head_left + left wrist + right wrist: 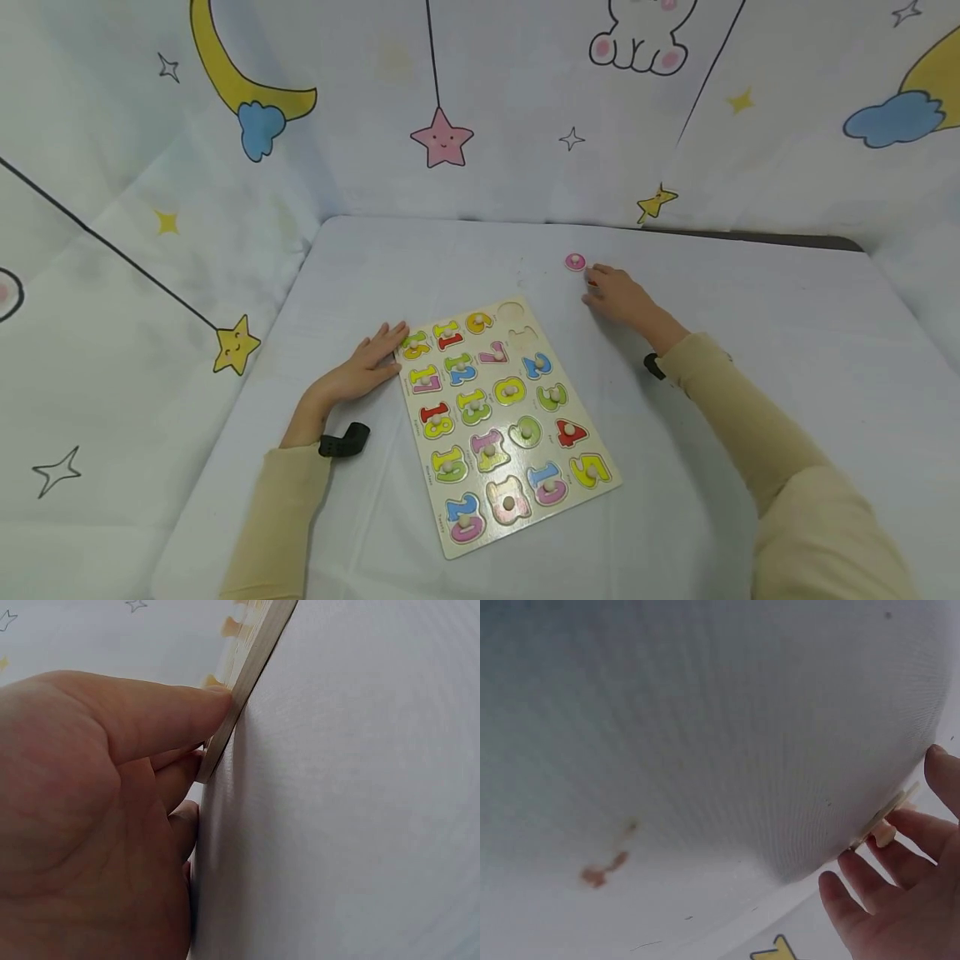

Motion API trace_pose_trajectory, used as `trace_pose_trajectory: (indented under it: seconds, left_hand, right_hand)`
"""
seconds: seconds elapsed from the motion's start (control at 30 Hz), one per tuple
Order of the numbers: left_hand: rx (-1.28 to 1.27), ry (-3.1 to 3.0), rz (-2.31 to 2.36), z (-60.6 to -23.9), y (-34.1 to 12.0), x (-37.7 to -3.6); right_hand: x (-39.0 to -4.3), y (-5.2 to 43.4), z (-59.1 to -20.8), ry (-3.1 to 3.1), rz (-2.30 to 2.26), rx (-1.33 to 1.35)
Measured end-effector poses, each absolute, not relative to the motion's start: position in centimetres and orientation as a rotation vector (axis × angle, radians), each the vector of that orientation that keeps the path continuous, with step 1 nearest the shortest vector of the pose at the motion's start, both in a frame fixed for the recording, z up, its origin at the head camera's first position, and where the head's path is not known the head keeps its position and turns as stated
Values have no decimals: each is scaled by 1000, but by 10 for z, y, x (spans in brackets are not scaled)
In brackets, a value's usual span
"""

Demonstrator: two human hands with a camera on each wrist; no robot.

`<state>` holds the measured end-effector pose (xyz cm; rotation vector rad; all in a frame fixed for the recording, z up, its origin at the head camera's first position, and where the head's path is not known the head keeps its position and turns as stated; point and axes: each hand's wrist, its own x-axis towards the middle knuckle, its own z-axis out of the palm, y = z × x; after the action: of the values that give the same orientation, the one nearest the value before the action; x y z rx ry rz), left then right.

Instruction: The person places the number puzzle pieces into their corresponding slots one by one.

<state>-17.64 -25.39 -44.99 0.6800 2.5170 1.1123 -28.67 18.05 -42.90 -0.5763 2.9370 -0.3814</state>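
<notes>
A wooden number puzzle board lies at a slant on the white table, filled with colourful knobbed number pieces apart from two bare recesses at its top right. My left hand rests at the board's upper left corner with fingers stretched out. In the left wrist view its thumb touches the board's edge. Beyond the board, my right hand is low over the table, right beside a small round pink knobbed piece. The right wrist view has a thin knobbed piece edge-on at its spread, loosely bent fingers.
Both wrists wear black bands. White cloth with printed stars and a moon hangs behind and to the left of the table. A dark strip shows along the table's back edge.
</notes>
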Motion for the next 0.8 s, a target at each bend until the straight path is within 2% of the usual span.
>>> trace_pose_trajectory:
  seconds: [0.3,0.8]
  left_hand:
    - [678,2525,1103,-452,-255,-177]
    - [670,2520,1111,-453,-255,-179]
  right_hand:
    - [-286,179,-428,3034,-145,-626]
    - [-290,190,-424,3035,-355,-617]
